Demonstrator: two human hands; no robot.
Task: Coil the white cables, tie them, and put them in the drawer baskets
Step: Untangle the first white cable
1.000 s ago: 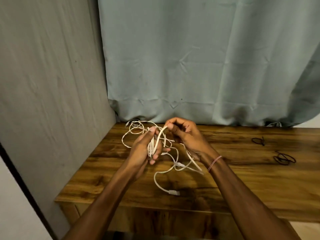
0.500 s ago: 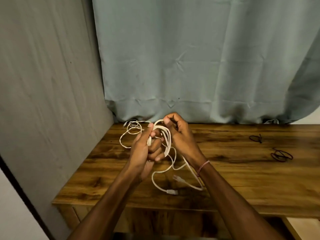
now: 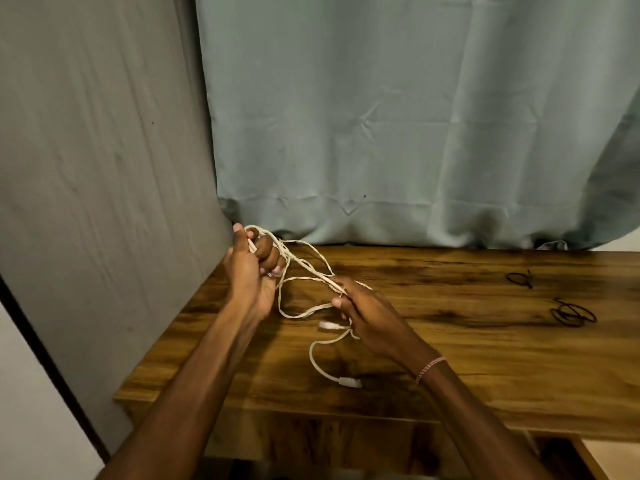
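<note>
Wooden table: white cables stretched diagonally between both hands, far-left to near-right.

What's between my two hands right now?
In the head view, white cable strands stretch from the left hand to the right hand, over the wooden table.

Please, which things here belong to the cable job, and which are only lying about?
Belonging to the job: white cables, gripped by the left hand and the right hand; black bands on the table, likely the ties.
Only there: curtain; grey panel.
</note>
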